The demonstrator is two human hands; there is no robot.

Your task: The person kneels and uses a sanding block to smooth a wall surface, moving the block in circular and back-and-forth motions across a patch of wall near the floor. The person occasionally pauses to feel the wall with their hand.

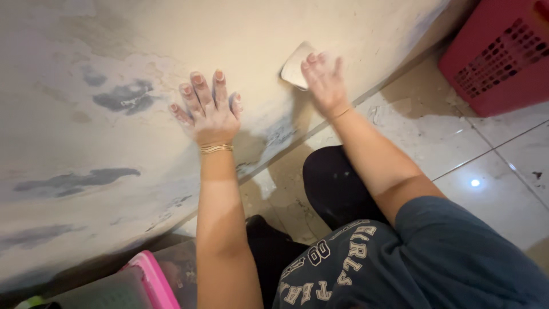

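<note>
My left hand (207, 109) lies flat against a worn, cream-coloured wall (114, 68), fingers spread and dusted white, a thin gold bracelet on its wrist. My right hand (323, 81) presses a pale square sheet of sandpaper (294, 66) against the same wall, further to the right and close to where the wall meets the floor. The fingers cover the sheet's right half. The wall shows grey patches where the paint has come off.
A red perforated plastic basket (503, 54) stands on the tiled floor (457, 143) at the upper right. A pink-rimmed container (154, 280) sits at the bottom left. My dark-trousered knees (334, 183) rest on the dusty tiles by the wall's base.
</note>
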